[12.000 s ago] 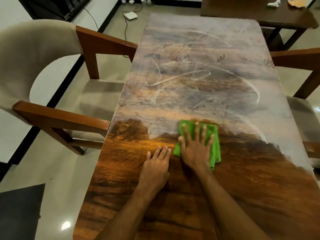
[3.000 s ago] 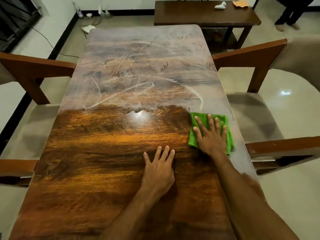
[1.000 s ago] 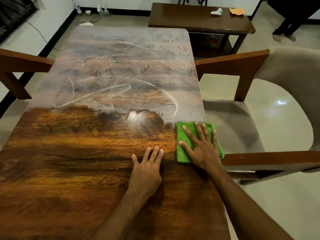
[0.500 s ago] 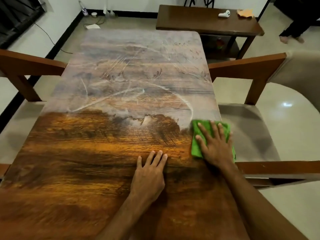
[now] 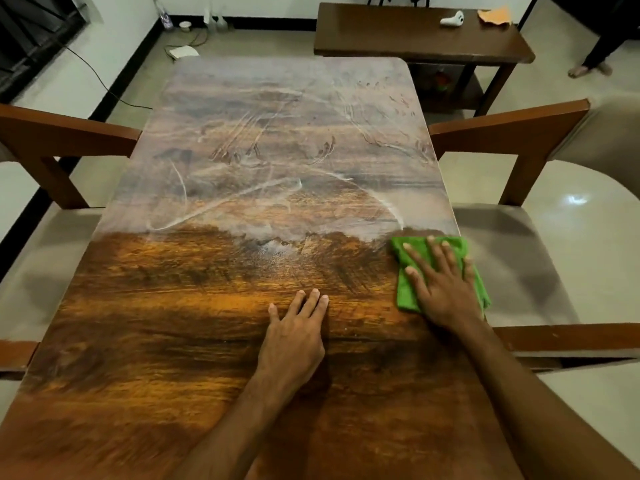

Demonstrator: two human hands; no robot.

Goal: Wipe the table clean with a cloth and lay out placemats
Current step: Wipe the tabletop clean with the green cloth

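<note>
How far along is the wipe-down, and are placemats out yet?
Done: near half of the table shines clean. In hand: the right hand presses the green cloth at the right edge, left hand resting flat. Left: the dusty, streaked far half; no placemats visible.

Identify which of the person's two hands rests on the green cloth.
The right hand, fingers spread flat on the green cloth; the left hand lies directly on the bare table.
</note>
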